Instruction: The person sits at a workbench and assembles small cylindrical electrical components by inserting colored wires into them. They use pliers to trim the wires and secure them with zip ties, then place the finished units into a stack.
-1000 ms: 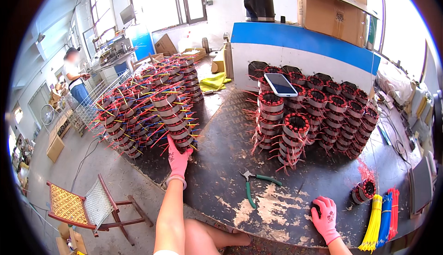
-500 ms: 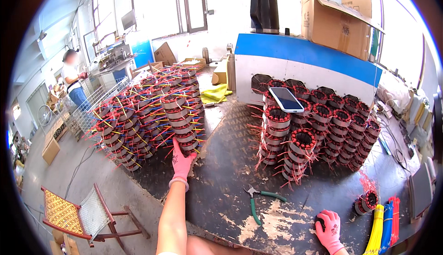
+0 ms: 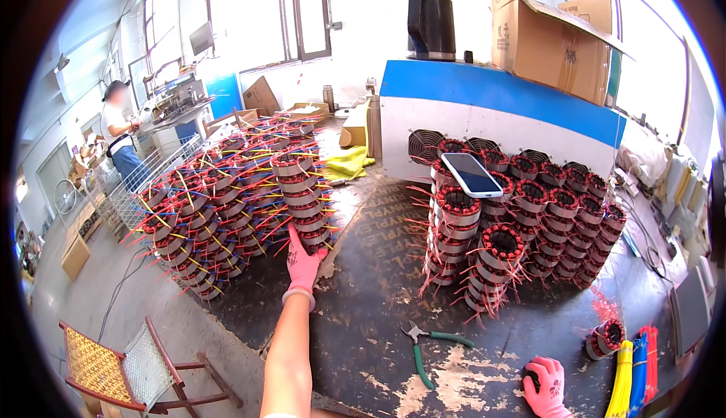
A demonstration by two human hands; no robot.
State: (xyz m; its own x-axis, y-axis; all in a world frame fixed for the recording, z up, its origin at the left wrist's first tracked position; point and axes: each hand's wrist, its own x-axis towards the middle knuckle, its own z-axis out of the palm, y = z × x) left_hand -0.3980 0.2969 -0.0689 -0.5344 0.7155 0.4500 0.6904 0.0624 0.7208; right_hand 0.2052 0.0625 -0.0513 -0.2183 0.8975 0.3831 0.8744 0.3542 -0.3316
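Note:
My left hand (image 3: 304,268), in a pink glove, grips the foot of a tall stack of motor stators (image 3: 301,198) wound in red, with red, yellow and blue leads. Its thumb lies along the near left side and the fingers wrap the lower right. Behind and left of it stand several similar stator stacks (image 3: 198,225). My right hand (image 3: 546,389), also pink-gloved, rests at the table's near edge with fingers curled; a dark patch shows within them, and what they hold, if anything, is hidden. Green-handled cutting pliers (image 3: 418,342) lie spread between the hands.
More stator stacks (image 3: 491,270) with red leads stand at right, a phone (image 3: 472,174) on top. A single stator (image 3: 604,339) lies near yellow, blue and red wire bundles (image 3: 632,376). Behind are a blue-and-white machine (image 3: 499,104) and yellow cloth (image 3: 348,164). A person (image 3: 121,138) stands far left.
The gripped stack has shifted slightly right, away from its neighbours, with my left hand on it. The whole view has turned a little. My right hand stays curled on the table.

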